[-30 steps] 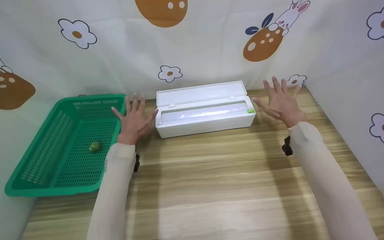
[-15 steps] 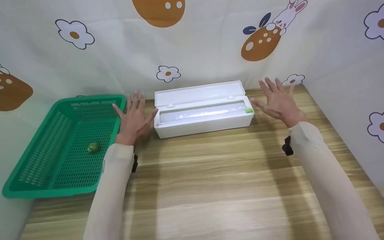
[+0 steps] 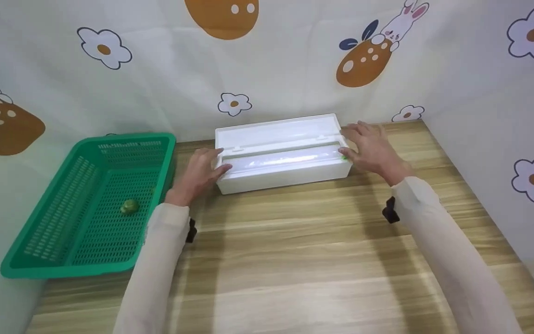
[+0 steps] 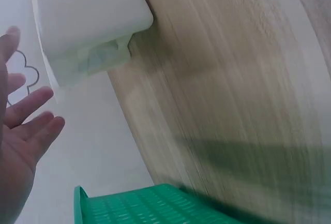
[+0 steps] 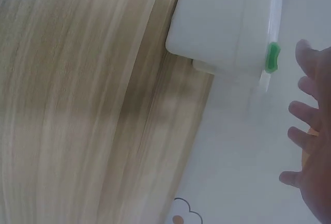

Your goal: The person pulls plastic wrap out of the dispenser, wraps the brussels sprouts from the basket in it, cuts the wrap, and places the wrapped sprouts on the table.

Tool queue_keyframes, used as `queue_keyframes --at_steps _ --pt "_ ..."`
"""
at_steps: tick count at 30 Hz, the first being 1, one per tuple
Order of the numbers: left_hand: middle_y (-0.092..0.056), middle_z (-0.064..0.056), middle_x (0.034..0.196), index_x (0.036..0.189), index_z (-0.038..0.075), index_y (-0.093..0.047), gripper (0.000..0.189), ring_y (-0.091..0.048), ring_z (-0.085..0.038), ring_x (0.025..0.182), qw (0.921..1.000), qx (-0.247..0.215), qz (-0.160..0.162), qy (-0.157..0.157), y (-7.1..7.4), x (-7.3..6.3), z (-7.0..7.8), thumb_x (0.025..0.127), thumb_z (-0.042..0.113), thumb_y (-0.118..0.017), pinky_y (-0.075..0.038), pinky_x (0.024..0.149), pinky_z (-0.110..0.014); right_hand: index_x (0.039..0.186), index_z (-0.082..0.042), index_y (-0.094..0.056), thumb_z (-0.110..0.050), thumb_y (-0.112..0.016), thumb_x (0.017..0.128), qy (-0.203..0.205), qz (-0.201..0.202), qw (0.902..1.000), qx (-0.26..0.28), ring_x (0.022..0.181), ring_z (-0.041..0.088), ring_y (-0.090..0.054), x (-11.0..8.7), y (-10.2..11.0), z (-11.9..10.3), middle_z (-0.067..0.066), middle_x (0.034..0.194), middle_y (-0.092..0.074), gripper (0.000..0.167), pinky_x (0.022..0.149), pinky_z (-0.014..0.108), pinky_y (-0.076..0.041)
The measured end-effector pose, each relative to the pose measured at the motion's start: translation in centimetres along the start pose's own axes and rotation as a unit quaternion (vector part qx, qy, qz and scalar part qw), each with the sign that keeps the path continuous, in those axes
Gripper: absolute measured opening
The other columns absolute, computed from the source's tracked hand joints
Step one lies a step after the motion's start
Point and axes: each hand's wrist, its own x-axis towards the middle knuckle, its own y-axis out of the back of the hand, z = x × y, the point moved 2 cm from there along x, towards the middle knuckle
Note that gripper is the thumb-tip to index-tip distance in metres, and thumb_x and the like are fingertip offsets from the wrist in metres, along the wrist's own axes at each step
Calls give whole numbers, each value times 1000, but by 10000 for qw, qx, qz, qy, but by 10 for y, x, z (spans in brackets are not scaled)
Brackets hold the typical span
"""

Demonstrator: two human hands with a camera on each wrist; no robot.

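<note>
A white cling film dispenser (image 3: pixel 285 180) stands at the back of the table, its lid (image 3: pixel 276 132) tipped back against the patterned cloth. Inside lies a shiny roll of clear film (image 3: pixel 281 160). A green slider (image 5: pixel 272 57) shows at its right end. My left hand (image 3: pixel 197 174) is at the left end, thumb over the front rim in the head view. At the opposite end is my right hand (image 3: pixel 376 150), thumb by the slider. Both wrist views show the fingers loosely spread beside the dispenser's ends, not wrapped round it.
A green slotted plastic basket (image 3: pixel 63 269) stands left of my left forearm. One small round green vegetable (image 3: pixel 130 207) lies in it. Cloth with rabbits and flowers (image 3: pixel 295 69) hangs behind the wood-grain table (image 3: pixel 295 260) and along its sides.
Both hands have come inward and lower, from spread fingers beside the dispenser to its two ends. The dispenser and the basket stay in place.
</note>
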Motion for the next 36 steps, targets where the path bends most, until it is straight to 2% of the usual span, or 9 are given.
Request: queue_keyframes --at_steps 3,6,12,17,23,30,32,36 --pt "-56 -24 137 140 3 -56 54 -45 -37 131 9997 -171 24 -152 -3 0 2 96 33 -67 -42 113 -52 147 -8 -48 -30 -59 100 140 2 9999 -56 146 42 -31 2 -5 -6 20 153 -43 52 119 72 -8" --pt "-58 -23 125 131 3 -65 44 -47 -35 120 9991 -295 126 -279 -5 1 5 95 28 -70 -45 105 -49 141 -8 -56 -26 -62 99 144 55 9997 -187 142 40 -37 3 -5 -11 19 148 -48 46 118 71 -11" --pt "-60 -19 110 111 4 -76 24 -47 -32 108 9979 -391 313 -401 -7 3 10 93 19 -72 -43 91 -43 127 -5 -67 -21 -69 95 244 96 9995 -190 133 40 -44 5 -7 -19 19 130 -60 36 117 68 -20" --pt "-62 -17 101 98 3 -79 12 -48 -32 104 9970 -345 427 -537 -8 4 13 91 11 -74 -39 86 -40 110 -5 -76 -16 -71 92 517 361 9976 -285 124 39 -51 7 -10 -23 17 113 -68 21 112 66 -28" --pt "-62 -20 98 93 -2 -77 9 -50 -34 102 9958 -205 526 -718 -13 4 16 91 4 -71 -43 88 -44 97 -7 -79 -14 -73 91 740 736 9937 -397 106 36 -59 8 -17 -25 13 101 -73 11 95 57 -38" --pt "-64 -19 98 94 -3 -72 12 -53 -34 100 9952 109 578 -784 -15 7 17 95 6 -65 -48 87 -44 94 -6 -78 -13 -73 90 751 882 9907 -713 101 34 -61 10 -20 -29 12 98 -74 9 98 57 -39" --pt "-64 -18 97 94 -3 -72 12 -56 -33 99 9952 68 605 -771 -15 7 17 96 5 -65 -49 86 -43 94 -5 -76 -13 -71 92 737 893 9902 -778 101 35 -62 11 -20 -30 13 98 -74 10 97 57 -40" --pt "-68 -18 94 93 -4 -75 11 -62 -34 95 9930 -28 714 -938 -13 9 16 94 3 -67 -52 84 -45 95 -3 -73 -13 -67 95 671 850 9899 -915 102 36 -63 13 -23 -30 14 100 -72 11 98 57 -41"
